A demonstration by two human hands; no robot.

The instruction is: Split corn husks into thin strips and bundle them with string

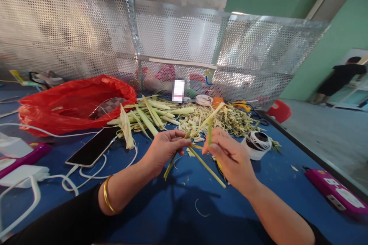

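My left hand [165, 149] pinches thin green-yellow leaf strips [201, 160] just above the blue table [172, 206]. My right hand [227, 153] is closed on the same crossing strips, one strip [209, 119] sticking up between the fingers. A gold bangle [107, 195] sits on my left wrist. Behind the hands lies a pile of pale leaf stalks and shreds [172, 116].
A red plastic bag [71, 103] lies at the left with a phone [93, 147] on a white cable [86, 172] beside it. A spool of white thread [257, 143] stands right of my hands. A perforated metal screen [172, 46] backs the table. A person [340, 78] stands far right.
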